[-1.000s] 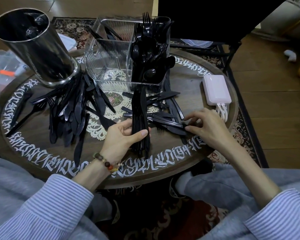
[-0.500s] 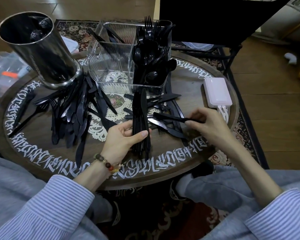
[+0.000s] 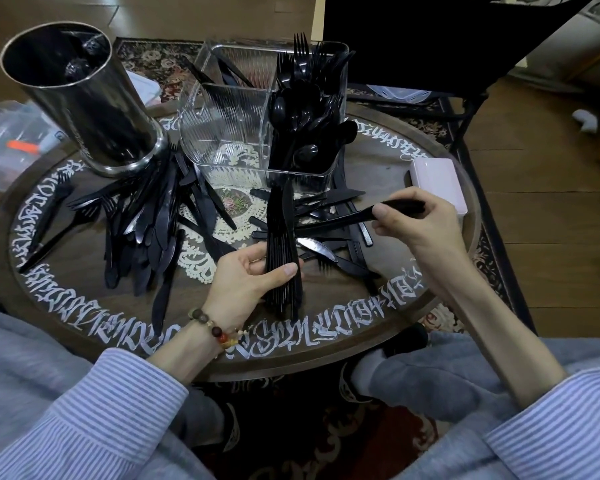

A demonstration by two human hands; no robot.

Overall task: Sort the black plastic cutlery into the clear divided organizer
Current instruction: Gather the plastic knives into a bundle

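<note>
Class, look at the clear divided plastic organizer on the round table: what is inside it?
The clear divided plastic organizer holds black plastic forks and black spoons upright in its right compartments. A few dark pieces lean at the back left; the front left looks empty. Their handles' lower ends are hidden.

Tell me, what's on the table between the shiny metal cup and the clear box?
Head view: loose black cutlery fanned between metal cup and clear organizer.

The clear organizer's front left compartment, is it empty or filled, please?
Empty: the clear divided organizer's front left compartment shows only the table's pattern through it.
</note>
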